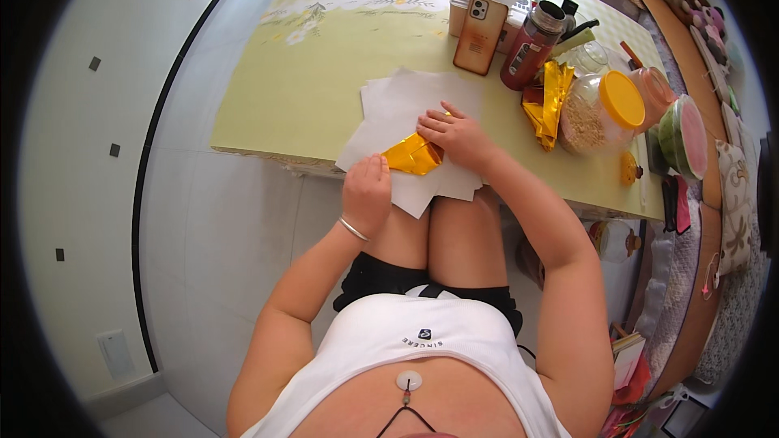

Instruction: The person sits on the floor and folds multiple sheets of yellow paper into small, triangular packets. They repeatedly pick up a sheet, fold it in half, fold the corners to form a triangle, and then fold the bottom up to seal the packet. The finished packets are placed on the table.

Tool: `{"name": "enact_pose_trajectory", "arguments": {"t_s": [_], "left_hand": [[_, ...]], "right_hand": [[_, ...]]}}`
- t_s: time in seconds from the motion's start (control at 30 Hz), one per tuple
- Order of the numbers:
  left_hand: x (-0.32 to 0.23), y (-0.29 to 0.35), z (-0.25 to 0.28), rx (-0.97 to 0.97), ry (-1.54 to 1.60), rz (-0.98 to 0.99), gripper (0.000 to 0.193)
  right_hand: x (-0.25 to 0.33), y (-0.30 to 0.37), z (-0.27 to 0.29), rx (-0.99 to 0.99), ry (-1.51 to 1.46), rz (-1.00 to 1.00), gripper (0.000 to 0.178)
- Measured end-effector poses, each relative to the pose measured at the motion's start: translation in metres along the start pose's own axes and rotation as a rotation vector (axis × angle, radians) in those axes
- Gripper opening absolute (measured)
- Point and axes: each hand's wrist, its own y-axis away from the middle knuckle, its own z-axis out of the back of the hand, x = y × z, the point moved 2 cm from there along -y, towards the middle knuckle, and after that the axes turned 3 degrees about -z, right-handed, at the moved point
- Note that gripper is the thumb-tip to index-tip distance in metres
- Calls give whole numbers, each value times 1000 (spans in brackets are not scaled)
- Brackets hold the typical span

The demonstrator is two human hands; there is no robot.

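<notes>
A shiny gold foil piece (412,156), folded and creased, lies slanted over white paper sheets (410,97) near the table's front edge. With the fingertips pressed together, my left hand (368,193) pinches its narrow left end. My right hand (457,138) rests at the foil's right end, the fingers bent over it and the thumb hidden. A small bit of gold shows by the right fingers. Loosely stacked, the white sheets overlap at odd angles, and some corners hang past the edge above my thighs.
At the table's back right stand a phone (481,36), a dark red bottle (531,45), more gold foil strips (552,101) and a yellow-lidded jar (586,118) of small pale pieces. A green-and-pink round container (682,138) sits farther right. Beyond is a cushioned seat (734,203).
</notes>
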Motion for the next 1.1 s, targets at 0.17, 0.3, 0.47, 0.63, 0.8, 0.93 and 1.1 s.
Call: {"name": "enact_pose_trajectory", "arguments": {"t_s": [0.17, 0.3, 0.47, 0.63, 0.8, 0.93, 1.1], "left_hand": [[-24, 3, -7, 84, -18, -20, 45], [-18, 8, -11, 93, 21, 3, 46], [-10, 6, -4, 8, 27, 34, 39], [6, -12, 4, -93, 51, 41, 21], [29, -12, 0, -192, 216, 23, 21], [38, -13, -5, -300, 489, 216, 16], [56, -8, -16, -206, 1306, 887, 12]], "right_hand": [[48, -2, -3, 127, -225, -52, 51], [28, 15, 4, 229, -165, -135, 61], [3, 31, 20, 223, -172, -244, 59], [-1, 33, 26, 176, -283, -269, 57], [-1, 32, 25, -82, -361, -267, 44], [-1, 28, 13, -312, -413, -348, 30], [13, 21, 17, -312, -1272, -782, 19]]}}
